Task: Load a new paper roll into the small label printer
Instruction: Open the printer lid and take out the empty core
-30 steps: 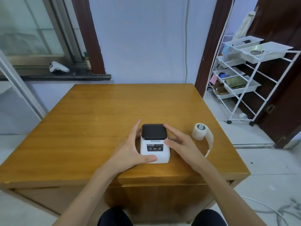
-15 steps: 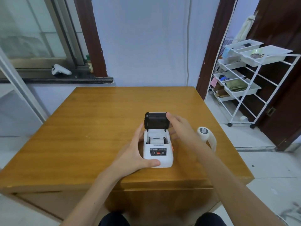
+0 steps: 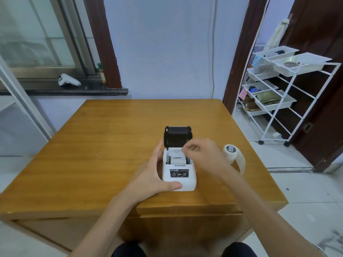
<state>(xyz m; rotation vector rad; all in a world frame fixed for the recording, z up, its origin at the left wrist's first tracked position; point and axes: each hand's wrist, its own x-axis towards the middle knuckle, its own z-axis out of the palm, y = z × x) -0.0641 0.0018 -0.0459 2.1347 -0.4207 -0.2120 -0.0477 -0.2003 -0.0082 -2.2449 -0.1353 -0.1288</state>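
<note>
on wooden table (image 3: 111,145): label printer (image 3: 179,175), black lid (image 3: 177,136) raised.
left hand (image 3: 154,175) clasps its side; right hand (image 3: 202,154) fingertips bunched over the bay, contents unclear; paper roll (image 3: 231,153) beside.

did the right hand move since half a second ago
Yes. The right hand came down off the raised lid toward the printer's open paper bay, fingers now pinched over it.

Paper roll (image 3: 230,152) right of printer (image 3: 179,175)

The wooden table (image 3: 111,145) bears the label printer (image 3: 179,175) and paper roll (image 3: 231,153).
</note>
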